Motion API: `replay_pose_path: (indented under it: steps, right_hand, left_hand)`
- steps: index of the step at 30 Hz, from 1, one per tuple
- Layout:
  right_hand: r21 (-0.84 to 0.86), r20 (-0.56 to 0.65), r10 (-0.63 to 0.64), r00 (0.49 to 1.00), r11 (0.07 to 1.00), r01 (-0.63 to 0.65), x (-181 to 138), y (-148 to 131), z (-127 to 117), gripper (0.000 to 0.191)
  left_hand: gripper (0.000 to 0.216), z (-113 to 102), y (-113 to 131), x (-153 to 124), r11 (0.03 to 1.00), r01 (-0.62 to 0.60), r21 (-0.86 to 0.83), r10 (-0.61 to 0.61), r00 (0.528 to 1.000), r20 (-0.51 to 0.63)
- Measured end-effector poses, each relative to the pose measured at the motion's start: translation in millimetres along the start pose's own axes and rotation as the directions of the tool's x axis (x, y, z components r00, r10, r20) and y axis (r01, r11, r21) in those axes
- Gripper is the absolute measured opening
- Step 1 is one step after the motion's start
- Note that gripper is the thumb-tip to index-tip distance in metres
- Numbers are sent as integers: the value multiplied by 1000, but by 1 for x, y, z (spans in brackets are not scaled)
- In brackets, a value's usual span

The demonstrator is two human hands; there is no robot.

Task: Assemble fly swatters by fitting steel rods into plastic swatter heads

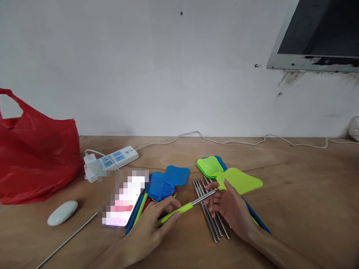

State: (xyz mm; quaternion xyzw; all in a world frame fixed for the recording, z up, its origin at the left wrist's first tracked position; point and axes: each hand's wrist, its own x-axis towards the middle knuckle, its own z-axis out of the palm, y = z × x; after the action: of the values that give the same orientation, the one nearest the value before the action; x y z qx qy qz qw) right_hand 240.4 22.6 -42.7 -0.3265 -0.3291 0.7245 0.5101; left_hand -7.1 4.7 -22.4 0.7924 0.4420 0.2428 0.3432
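My left hand (157,226) is closed round the green handle (175,213) of a fly swatter, whose thin metal rod (204,197) runs up to the right. My right hand (227,203) pinches the lime-green mesh swatter head (241,180) at the rod's far end. Under my right hand lie several loose metal rods (213,222) on the wooden table (294,194). More mesh heads lie nearby: a green one on a blue one (209,166) behind, and blue ones (168,181) to the left. Coloured handles (140,209) lie beside a phone (123,207).
A red plastic bag (36,157) stands at the far left. A white power strip (110,161) with a plugged charger lies behind the phone, its cable (238,141) running along the wall. A white oval object (62,212) rests near the front left.
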Motion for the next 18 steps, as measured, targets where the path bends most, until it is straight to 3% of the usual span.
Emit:
replay_pose_path:
  steps: [6,18]
  right_hand:
    - [25,-61,28,998,999,-26,-1,-5,1,51]
    - [-75,32,75,997,995,-73,1,0,1,54]
  left_hand:
    - [23,0,2,2,999,0,48,0,1000,-2]
    - [23,3,-4,2,998,22,57,-21,999,-28]
